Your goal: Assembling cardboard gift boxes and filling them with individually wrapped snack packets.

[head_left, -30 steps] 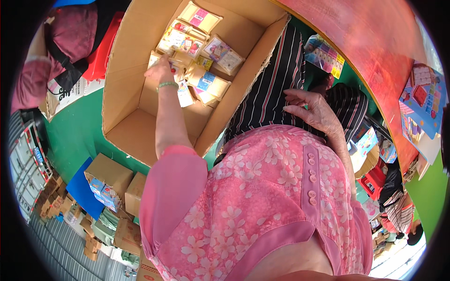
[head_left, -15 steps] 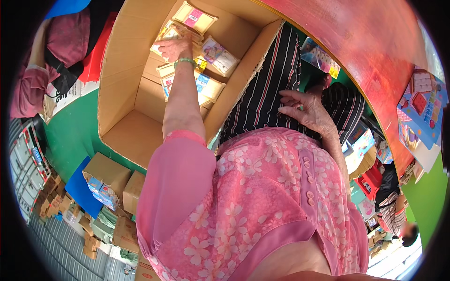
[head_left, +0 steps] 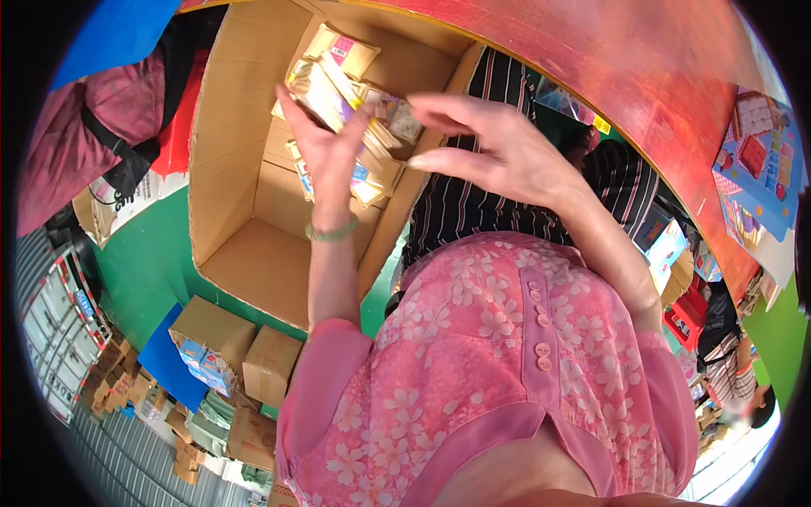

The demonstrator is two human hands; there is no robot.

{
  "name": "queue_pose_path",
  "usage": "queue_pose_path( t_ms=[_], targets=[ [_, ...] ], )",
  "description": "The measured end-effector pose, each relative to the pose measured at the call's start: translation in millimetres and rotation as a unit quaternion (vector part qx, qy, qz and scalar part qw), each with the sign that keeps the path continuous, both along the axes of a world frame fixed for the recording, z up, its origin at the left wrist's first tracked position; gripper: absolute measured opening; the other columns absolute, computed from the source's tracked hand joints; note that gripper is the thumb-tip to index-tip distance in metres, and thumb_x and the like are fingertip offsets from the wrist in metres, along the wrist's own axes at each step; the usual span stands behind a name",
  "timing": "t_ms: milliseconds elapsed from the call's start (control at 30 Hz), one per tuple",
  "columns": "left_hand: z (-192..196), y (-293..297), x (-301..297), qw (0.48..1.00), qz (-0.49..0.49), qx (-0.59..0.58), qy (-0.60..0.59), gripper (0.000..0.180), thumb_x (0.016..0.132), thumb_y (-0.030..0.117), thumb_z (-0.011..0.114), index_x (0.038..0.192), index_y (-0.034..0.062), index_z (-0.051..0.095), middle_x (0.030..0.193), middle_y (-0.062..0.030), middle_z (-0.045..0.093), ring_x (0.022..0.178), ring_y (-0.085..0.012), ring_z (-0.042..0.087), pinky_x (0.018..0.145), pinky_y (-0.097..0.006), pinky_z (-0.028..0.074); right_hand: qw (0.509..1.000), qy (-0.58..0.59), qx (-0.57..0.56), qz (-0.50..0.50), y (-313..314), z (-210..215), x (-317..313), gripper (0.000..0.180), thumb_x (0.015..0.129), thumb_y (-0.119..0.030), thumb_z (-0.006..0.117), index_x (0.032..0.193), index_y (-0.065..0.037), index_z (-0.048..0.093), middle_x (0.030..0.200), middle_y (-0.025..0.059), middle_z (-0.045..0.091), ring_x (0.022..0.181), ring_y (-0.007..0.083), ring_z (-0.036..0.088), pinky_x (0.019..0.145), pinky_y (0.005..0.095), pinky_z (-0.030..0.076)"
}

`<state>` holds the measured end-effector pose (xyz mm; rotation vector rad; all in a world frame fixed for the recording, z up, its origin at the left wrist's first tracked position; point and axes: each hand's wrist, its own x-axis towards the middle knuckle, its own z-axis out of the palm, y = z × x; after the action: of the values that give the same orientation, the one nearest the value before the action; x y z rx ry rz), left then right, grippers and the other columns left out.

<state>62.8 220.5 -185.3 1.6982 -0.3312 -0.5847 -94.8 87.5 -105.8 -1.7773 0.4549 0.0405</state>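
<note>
My left hand, with a green bead bracelet at the wrist, is closed on a small stack of flat cream-coloured packs. The stack is tilted and blurred at its edges. It is held above a large open cardboard box. More packs lie inside, including one with a pink label. My right hand is raised near the box's right edge, fingers and thumb apart, with nothing in it.
A red tabletop curves along the upper right, with printed blue cards at its far end. Smaller cartons stand on the green floor at the left. Another person's maroon-clothed arm is at the far left.
My left hand has picked up the stack of packs from the box and drawn it toward me. My right hand has risen from my lap toward the stack.
</note>
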Motion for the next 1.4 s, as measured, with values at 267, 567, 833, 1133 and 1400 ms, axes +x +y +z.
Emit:
queue_pose_path(
  t_ms=[267, 567, 833, 1133, 1400],
  targets=[
    [14.2, 10.1, -45.0, 0.931, -0.003, -0.251, 0.264, 0.070, 0.084, -0.008, 0.064, 0.143, 0.0141, 0.032, 0.123, -0.0065, 0.055, 0.108, -0.0166, 0.057, 0.093, -0.032, 0.049, 0.992, 0.013, -0.120, 0.038, 35.6, -29.2, 18.6, 0.108, 0.069, -0.031, 0.083, 0.147, 0.004, 0.016, 0.139, 0.0311, 0.039, 0.126, 0.0391, 0.047, 0.105, 0.0409, 0.041],
    [11.9, -5.0, -43.8, 0.943, -0.043, -0.276, 0.182, 0.083, 0.087, -0.001, 0.063, 0.149, 0.0023, 0.008, 0.136, -0.0150, 0.041, 0.118, -0.0218, 0.047, 0.102, -0.036, 0.038, 0.975, 0.032, -0.213, -0.046, 27.9, -36.1, 29.1, 0.064, 0.073, -0.021, 0.074, 0.124, -0.001, 0.039, 0.086, 0.0248, 0.065, 0.082, 0.0391, 0.067, 0.072, 0.0432, 0.054],
    [-60.4, 32.1, -0.6, 0.987, -0.045, 0.014, 0.156, 0.046, 0.090, 0.030, 0.065, 0.126, 0.0022, 0.055, 0.108, -0.0123, 0.066, 0.099, -0.0255, 0.064, 0.088, -0.037, 0.050, 0.961, 0.001, 0.219, -0.167, -20.6, -6.5, 14.8, 0.060, 0.078, -0.008, 0.075, 0.125, 0.006, 0.041, 0.109, 0.0081, 0.058, 0.098, 0.0128, 0.055, 0.085, 0.0266, 0.046],
    [-196.3, 77.2, -40.9, 0.892, -0.039, 0.433, -0.125, 0.088, 0.066, 0.043, 0.082, 0.123, -0.0100, 0.042, 0.124, -0.0308, 0.045, 0.118, -0.0417, 0.044, 0.098, -0.047, 0.041, 0.978, 0.004, 0.086, -0.191, -11.7, -34.1, -31.8, 0.063, 0.079, -0.012, 0.074, 0.132, 0.002, 0.043, 0.114, 0.0128, 0.063, 0.104, 0.0170, 0.061, 0.091, 0.0302, 0.048],
    [-200.2, 76.7, -48.0, 0.841, 0.132, 0.524, 0.021, 0.104, 0.056, 0.049, 0.087, 0.128, -0.0057, 0.034, 0.127, -0.0238, 0.040, 0.124, -0.0397, 0.034, 0.105, -0.047, 0.032, 0.973, 0.033, 0.101, -0.205, -10.5, -35.4, -34.4, 0.067, 0.078, -0.014, 0.075, 0.134, 0.002, 0.042, 0.114, 0.0147, 0.064, 0.102, 0.0186, 0.063, 0.089, 0.0293, 0.049]
  ],
)
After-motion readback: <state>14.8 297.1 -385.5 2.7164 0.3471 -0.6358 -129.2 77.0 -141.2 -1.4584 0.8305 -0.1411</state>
